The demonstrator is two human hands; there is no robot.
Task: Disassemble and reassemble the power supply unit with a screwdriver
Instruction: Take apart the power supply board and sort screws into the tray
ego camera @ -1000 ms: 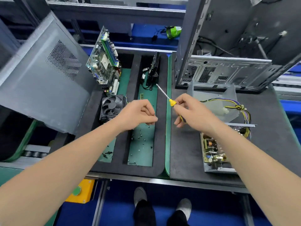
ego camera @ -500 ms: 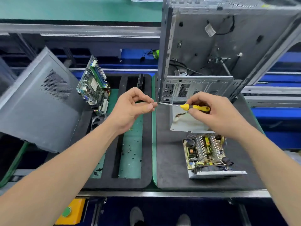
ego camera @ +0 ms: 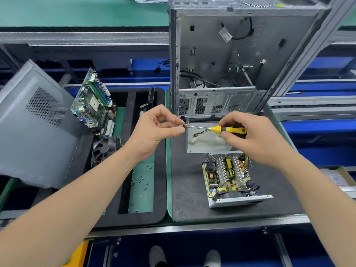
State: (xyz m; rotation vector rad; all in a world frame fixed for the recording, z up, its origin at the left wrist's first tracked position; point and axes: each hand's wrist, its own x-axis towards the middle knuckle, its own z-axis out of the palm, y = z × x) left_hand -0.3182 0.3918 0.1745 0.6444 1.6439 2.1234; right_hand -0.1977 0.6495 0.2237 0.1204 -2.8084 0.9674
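The opened power supply unit [ego camera: 229,178] lies on the black mat, its circuit board and heat sinks exposed. Its grey metal cover [ego camera: 204,145] stands just behind it, with yellow cables inside. My right hand [ego camera: 254,135] grips the yellow-and-black handle of a screwdriver [ego camera: 217,129], held level above the cover with the shaft pointing left. My left hand [ego camera: 156,130] pinches a small screw at the screwdriver's tip, thumb and forefinger together.
An empty grey computer case [ego camera: 240,60] stands upright behind the mat. A black foam tray [ego camera: 159,189] on the left holds loose screws [ego camera: 142,180], a fan [ego camera: 104,149] and a leaning motherboard [ego camera: 94,105]. A grey side panel [ego camera: 32,128] leans at far left.
The view tilted up and the hands rose. The screwdriver swung from pointing away to lying level, and my left hand's fingertips met its tip.
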